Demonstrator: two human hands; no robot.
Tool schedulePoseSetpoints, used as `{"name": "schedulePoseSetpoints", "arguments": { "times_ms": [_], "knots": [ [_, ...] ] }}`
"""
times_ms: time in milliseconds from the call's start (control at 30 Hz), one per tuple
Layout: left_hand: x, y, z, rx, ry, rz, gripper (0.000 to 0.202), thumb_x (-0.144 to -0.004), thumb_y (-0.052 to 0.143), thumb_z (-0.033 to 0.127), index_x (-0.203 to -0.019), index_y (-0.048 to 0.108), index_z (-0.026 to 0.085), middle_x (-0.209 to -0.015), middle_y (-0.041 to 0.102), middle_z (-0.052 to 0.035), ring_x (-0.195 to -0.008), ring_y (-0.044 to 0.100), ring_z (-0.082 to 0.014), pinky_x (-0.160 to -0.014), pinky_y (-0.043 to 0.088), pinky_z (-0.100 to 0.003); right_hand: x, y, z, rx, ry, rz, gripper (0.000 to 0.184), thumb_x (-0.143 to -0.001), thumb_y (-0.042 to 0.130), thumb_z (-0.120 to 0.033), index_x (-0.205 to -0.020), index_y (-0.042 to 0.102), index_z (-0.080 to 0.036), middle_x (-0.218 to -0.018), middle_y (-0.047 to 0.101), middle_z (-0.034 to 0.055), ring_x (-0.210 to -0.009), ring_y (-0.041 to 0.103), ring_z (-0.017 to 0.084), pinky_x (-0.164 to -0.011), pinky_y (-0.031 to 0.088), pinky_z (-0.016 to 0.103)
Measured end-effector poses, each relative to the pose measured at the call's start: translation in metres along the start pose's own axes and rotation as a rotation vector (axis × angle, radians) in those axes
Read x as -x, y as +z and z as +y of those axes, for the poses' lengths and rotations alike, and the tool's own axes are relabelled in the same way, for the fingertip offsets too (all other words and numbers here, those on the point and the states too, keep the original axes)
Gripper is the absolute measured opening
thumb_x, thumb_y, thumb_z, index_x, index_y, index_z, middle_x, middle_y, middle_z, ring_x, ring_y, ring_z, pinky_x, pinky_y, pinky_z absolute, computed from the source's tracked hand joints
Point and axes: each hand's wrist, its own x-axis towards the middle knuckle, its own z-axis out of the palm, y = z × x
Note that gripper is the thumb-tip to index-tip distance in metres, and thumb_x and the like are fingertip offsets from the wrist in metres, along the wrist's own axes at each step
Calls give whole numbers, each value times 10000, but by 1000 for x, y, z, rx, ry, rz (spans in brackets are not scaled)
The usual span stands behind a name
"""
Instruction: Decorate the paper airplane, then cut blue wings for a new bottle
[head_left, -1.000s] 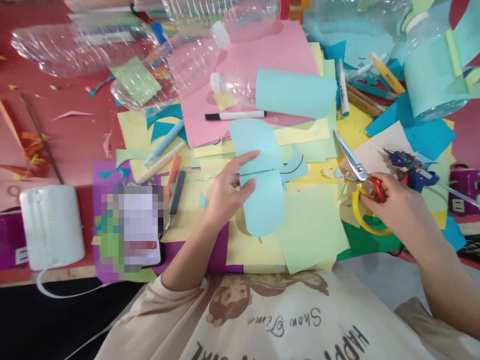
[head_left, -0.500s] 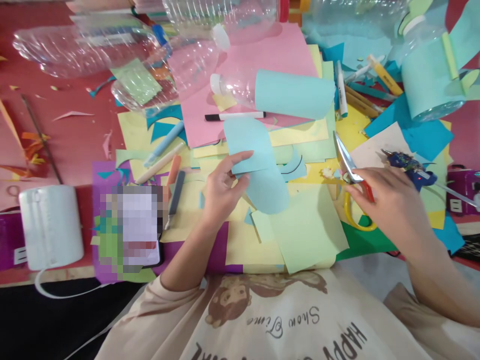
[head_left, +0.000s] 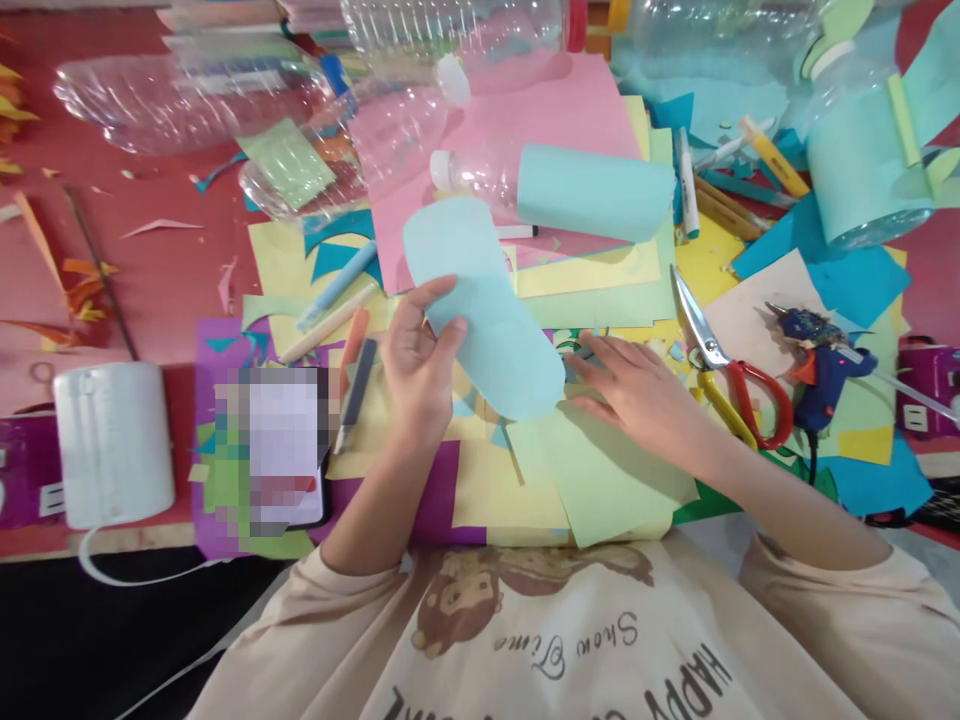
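A light-blue paper cutout (head_left: 484, 300) with rounded ends is pinched at its left edge between the thumb and fingers of my left hand (head_left: 424, 350). It slants over the paper-covered table. My right hand (head_left: 637, 385) has its fingers stretched out beside the cutout's lower right end; whether the fingertips touch it I cannot tell. Scissors (head_left: 720, 360) with a red and a yellow handle lie to the right of that hand. Behind the cutout is a clear bottle wrapped in light-blue paper (head_left: 596, 190), on its side. A marker (head_left: 517, 232) is mostly hidden under the cutout.
A blue glue gun (head_left: 829, 375) lies at the right. Several clear bottles (head_left: 187, 100) lie at the back, and a paper-wrapped bottle (head_left: 862, 160) is at the right. Markers (head_left: 356, 395), a blurred phone (head_left: 285, 450) and a white case (head_left: 112, 445) are on the left.
The scissors have left my right hand and now lie on the table. My right hand has moved left toward the cutout. The cutout, in my left hand, has shifted left and now shows whole.
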Motion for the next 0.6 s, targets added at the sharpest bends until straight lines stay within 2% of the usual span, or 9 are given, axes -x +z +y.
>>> {"name": "schedulePoseSetpoints", "arguments": {
  "times_ms": [100, 233, 333, 433, 500, 600],
  "knots": [
    [2, 0, 3, 51, -2, -24, 401, -824, 640, 316, -1216, 564, 283, -1323, 570, -33, -1240, 547, -249, -1012, 502, -387, 8, -5, -9, 14, -42, 41, 371, -978, 427, -343, -1177, 635, -109, -1255, 643, 182, -1023, 649, 277, -869, 529, 428],
    [3, -1, 3, 15, 63, -128, 483, -854, 615, 341, -1316, 478, 351, -1446, 479, -19, -1357, 447, -269, -1014, 505, -397, 13, -8, -8, -58, -59, 125, 297, -977, 433, -292, -1035, 672, -126, -1011, 723, 131, -841, 655, 225, -759, 523, 372],
    [4, 0, 4, -8, 38, -319, 535, -854, 598, 338, -1366, 445, 317, -1452, 492, -58, -1306, 506, -277, -945, 542, -388, 12, -9, 1, -124, -22, 150, 255, -970, 446, -268, -1028, 662, -146, -1003, 718, 112, -853, 646, 209, -781, 509, 351],
    [7, 1, 9, -43, -31, -542, 492, -813, 557, 221, -1304, 536, 242, -1343, 601, -72, -1234, 577, -252, -978, 528, -383, 9, -10, 11, -156, 15, 156, 235, -968, 434, -242, -962, 656, -164, -977, 713, 102, -849, 643, 203, -790, 500, 347],
    [9, 3, 13, -141, -47, -635, 495, -780, 504, 151, -1264, 577, 221, -1290, 638, -53, -1210, 595, -231, -1010, 509, -374, 8, -12, 16, -177, 56, 159, 233, -963, 427, -223, -904, 647, -179, -942, 719, 86, -858, 644, 202, -787, 491, 339],
    [13, 5, 18, -331, 49, -803, 550, -776, 452, 109, -1301, 558, 236, -1276, 648, -34, -1139, 631, -200, -953, 532, -326, 7, -20, 19, -171, 228, 161, 288, -943, 445, -240, -686, 570, -202, -721, 679, 50, -682, 602, 175, -622, 434, 298]
  ]
}}
